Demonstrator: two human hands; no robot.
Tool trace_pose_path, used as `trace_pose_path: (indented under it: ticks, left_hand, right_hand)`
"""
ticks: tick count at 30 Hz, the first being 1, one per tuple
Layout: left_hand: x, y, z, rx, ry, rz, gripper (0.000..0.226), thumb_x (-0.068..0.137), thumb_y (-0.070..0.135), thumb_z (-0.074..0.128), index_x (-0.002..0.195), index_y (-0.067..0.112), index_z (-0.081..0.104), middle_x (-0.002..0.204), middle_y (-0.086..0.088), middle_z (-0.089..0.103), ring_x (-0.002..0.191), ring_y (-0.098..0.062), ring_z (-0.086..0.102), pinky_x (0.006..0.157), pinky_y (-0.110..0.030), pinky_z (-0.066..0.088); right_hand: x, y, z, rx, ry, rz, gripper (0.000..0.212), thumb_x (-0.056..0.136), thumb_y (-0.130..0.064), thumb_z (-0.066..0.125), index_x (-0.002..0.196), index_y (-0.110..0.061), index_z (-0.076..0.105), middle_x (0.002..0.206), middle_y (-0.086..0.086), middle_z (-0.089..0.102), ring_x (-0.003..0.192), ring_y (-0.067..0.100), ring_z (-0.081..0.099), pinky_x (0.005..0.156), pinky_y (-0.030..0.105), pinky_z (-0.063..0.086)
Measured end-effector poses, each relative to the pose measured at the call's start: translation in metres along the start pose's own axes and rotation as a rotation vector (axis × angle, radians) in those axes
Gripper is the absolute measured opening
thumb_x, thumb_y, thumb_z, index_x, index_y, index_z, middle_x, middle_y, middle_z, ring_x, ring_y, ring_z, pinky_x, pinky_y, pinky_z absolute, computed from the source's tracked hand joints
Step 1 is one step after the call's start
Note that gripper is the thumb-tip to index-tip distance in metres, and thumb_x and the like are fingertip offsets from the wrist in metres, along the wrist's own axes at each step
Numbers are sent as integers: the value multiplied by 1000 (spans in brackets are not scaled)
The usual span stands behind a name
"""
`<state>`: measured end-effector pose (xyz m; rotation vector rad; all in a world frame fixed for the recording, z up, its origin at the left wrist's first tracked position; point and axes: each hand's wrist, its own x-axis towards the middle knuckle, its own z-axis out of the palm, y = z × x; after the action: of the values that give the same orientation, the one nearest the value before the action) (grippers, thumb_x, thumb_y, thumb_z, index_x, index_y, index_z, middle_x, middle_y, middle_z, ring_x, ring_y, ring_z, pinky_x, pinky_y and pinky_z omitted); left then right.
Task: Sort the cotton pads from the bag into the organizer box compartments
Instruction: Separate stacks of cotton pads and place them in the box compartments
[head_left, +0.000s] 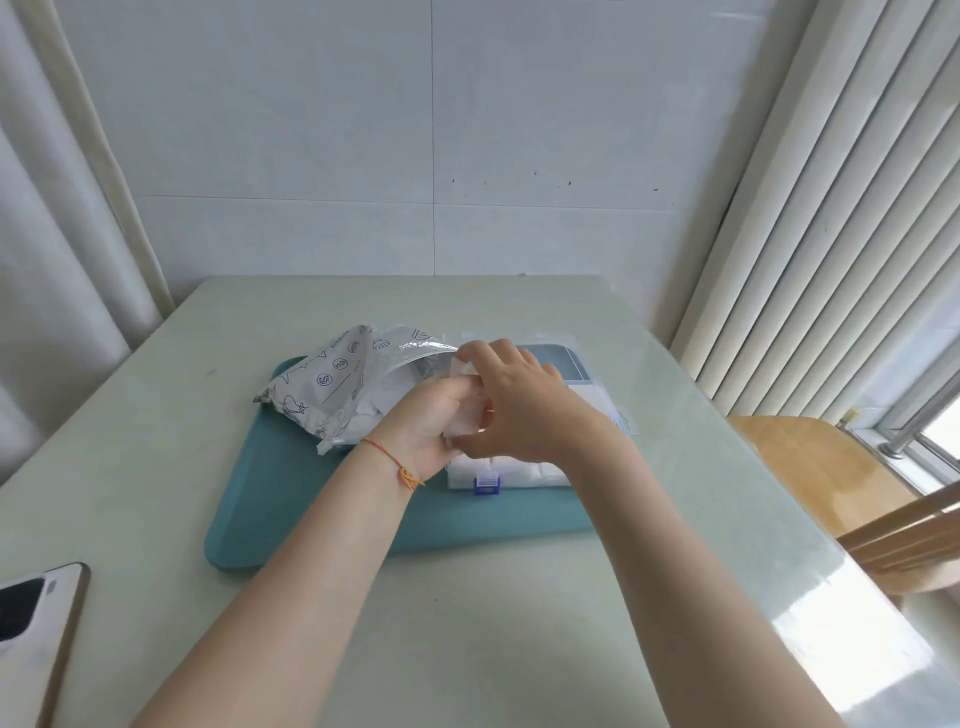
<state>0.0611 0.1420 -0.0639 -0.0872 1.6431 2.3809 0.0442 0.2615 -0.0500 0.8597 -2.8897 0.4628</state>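
Cotton pads (464, 420): I see a small white stack pinched between both hands, above the organizer box.
Left hand (434, 415): grasping the stack from below.
Right hand (514, 400): fingertips grip its top; I'd peel off a few.
Organizer box (511, 473): directly under my hands; near compartments look filled, so I'd aim farther.
Bag (358, 387): open, just left of my hands.

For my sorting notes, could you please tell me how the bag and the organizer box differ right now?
The bag is soft, crumpled and printed with blue icons; the organizer box is rigid and clear, with a blue latch. The bag lies at the tray's far left with its mouth open toward the hands; the box sits right of it, largely hidden under them. Both rest on the teal tray and show white cotton pads inside.
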Motion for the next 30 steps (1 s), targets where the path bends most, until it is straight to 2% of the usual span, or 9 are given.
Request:
trace_pose_path:
  ticks: [3,5,10,15,20,25,28,30]
  left_hand:
    - [0,1,0,-13,-15,-23,15,96,6,49,94,14,60,74,-5,57,63,-15,56,52,-24,46]
    - [1,2,-1,-30,34,-31,15,96,5,50,89,14,59,68,-4,53,56,-13,52,47,-21,42]
    - [0,3,2,-35,20,-24,15,96,6,50,85,12,59,67,-4,57,61,-13,56,53,-21,47]
    - [1,0,2,3,-17,-27,14,96,8,50,89,14,61,84,-8,56,77,-17,53,60,-24,44]
    - [-1,0,4,-8,-10,9,16,93,4,53,90,15,64,76,-2,62,71,-14,60,54,-21,52]
    - [-3,0,4,1,-51,21,13,94,7,53,94,16,63,74,0,63,67,-11,60,52,-20,50]
    - [-1,-1,2,-10,-37,-6,17,92,6,56,106,12,61,78,-3,63,70,-14,60,54,-25,54]
    - [0,-1,0,-24,-34,-27,16,91,6,56,105,10,61,80,-4,60,71,-15,58,56,-26,54]
  right_hand:
    - [-3,-1,0,-31,-37,-12,99,63,-48,83,142,-32,25,127,0,41,118,24,40,96,42,36]
    - [-4,-2,1,-61,-54,-13,104,61,-47,84,143,-33,23,128,0,40,118,24,39,96,43,37]
    - [-1,-5,2,-3,-1,-5,78,72,-38,71,139,-27,32,124,1,43,117,26,42,95,42,36]
    - [-2,-4,-1,73,-60,4,85,70,-37,77,141,-30,30,123,-2,41,115,20,39,98,39,33]
    - [0,-4,-4,82,-5,13,71,73,-39,76,133,-25,40,122,-2,44,112,21,43,99,39,33]
    - [-2,2,-5,37,-27,14,74,70,-50,77,131,-27,42,120,-3,45,111,18,41,98,40,33]
    - [0,5,-6,-32,15,8,65,76,-48,74,129,-23,46,118,-1,48,114,22,44,98,42,34]
    - [-1,5,-8,-14,41,-2,72,75,-48,75,135,-27,42,122,-1,47,116,22,43,99,43,33]
